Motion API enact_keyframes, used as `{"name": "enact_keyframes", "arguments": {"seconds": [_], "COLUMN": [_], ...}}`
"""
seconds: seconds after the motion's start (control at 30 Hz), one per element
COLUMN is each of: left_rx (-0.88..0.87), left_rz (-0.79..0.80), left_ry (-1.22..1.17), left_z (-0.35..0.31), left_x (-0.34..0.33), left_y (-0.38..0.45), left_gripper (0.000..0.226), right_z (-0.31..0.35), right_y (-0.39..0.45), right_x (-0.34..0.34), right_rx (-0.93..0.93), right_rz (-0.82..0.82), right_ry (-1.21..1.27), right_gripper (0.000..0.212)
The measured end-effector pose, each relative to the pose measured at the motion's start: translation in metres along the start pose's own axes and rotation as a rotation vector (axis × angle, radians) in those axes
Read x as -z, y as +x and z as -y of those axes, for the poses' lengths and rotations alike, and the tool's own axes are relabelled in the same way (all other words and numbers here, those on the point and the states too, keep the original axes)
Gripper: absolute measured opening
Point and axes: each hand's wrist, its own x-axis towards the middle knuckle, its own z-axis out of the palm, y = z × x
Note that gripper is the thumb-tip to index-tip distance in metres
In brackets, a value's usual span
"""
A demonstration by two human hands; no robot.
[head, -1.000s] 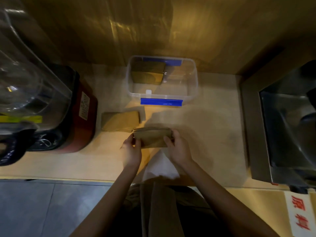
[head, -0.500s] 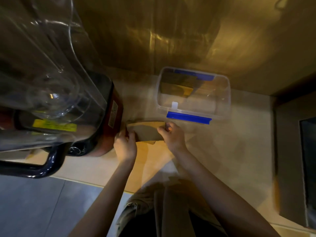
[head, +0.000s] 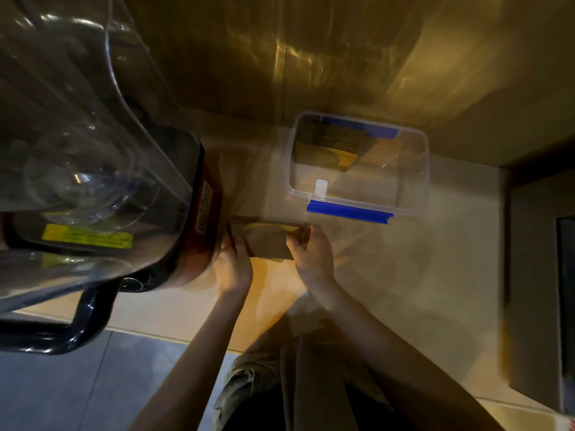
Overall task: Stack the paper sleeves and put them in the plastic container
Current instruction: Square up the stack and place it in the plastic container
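Brown flat paper sleeves [head: 267, 241] are held in a bundle on the pale worktop [head: 404, 275], pinched between the left hand [head: 231, 265] and right hand [head: 312, 255]. Squaring seems underway; next, a lift into the clear blue-clipped plastic container [head: 357, 166] just beyond. The red-based blender [head: 199, 213] crowds the left.

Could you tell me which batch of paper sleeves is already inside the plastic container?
The sleeves at the container's far-left corner; the other batch is outside it, on the counter, held between both hands.
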Motion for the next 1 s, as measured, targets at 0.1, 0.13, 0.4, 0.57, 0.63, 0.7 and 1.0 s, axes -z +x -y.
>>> {"name": "enact_keyframes", "arguments": {"seconds": [0.1,0.13,0.4,0.57,0.63,0.7,1.0], "left_rx": [0.033,0.047,0.047,0.088,0.113,0.134,-0.039], "left_rz": [-0.015,-0.007,0.042,0.083,0.135,0.166,0.483], "left_ry": [-0.019,-0.027,0.067,0.038,-0.039,-0.124,-0.262], "left_z": [0.0,0.001,0.003,0.001,0.005,0.008,0.007], "left_x": [0.0,0.0,0.0,0.001,0.003,0.007,0.009], "left_y": [0.001,0.001,0.002,0.002,0.005,0.007,-0.012], "left_gripper": [0.05,0.052,0.056,0.058,0.066,0.073,0.05], "right_z": [0.0,0.0,0.007,0.007,0.005,0.001,-0.037], "right_y": [0.002,0.003,0.005,0.004,0.006,0.006,-0.013], "right_x": [0.004,0.006,-0.003,-0.005,0.0,0.008,0.054], "right_rx": [-0.071,-0.117,-0.368,-0.427,-0.451,-0.462,-0.336], "right_rz": [-0.01,0.016,0.207,0.232,0.276,0.329,0.437], "right_ry": [0.158,0.216,0.279,0.331,0.347,0.374,0.291], "right_gripper": [0.011,0.013,0.023,0.024,0.022,0.024,0.028]}}
